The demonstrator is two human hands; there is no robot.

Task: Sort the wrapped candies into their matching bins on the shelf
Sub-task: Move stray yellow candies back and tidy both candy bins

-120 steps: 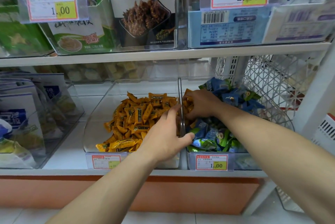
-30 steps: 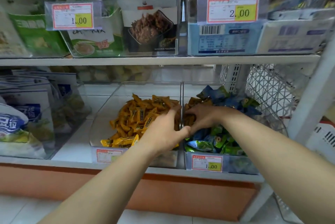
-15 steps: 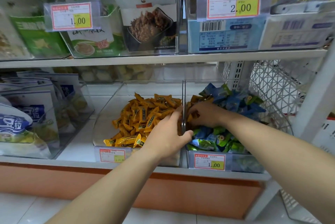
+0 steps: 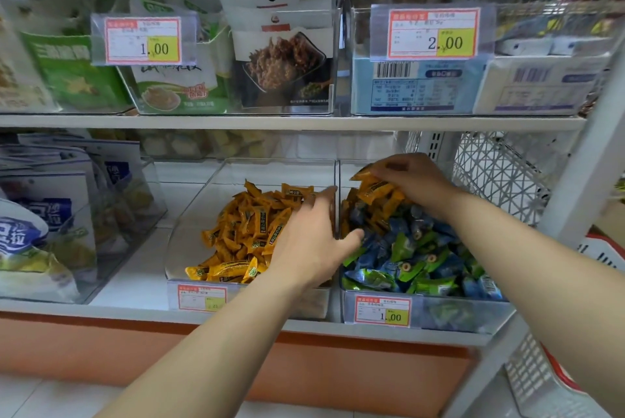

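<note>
Where my R hand [image 4: 416, 181] hovers over the rear-left corner of the right bin [image 4: 456, 318], its fingers curl down and pinch a bunch of orange candies [image 4: 373, 188], held just above the heap. More stray orange wrappers [image 4: 370, 214] lie under that bunch, mixed w/ the blue and green candies [image 4: 416, 258] that fill the rest of that bin.

L hand [image 4: 311, 241]: fingers straight and close together, reaching over the right edge of the orange pile [image 4: 250, 231] in the left bin [image 4: 318, 302]; thumb spread out to the right, tip across the line of the clear walls [image 4: 337, 177] where both bins meet. Nothing seen gripped in it; palm side hidden.

Both bins clear plastic, side by side, touching, on the lower shelf [image 4: 135, 285]. Each carries a price tag on its front: left tag [image 4: 202, 297] figures blurred, right tag [image 4: 383, 311] reads 1.00.

Surroundings: blue-white snack bags [image 4: 44, 214] in a clear bin to the left; white mesh basket [image 4: 500, 174] behind-right. Upper shelf [image 4: 287, 122] holds packet bins w/ tags 1.00 [image 4: 143, 42] and 2.00 [image 4: 434, 33].
</note>
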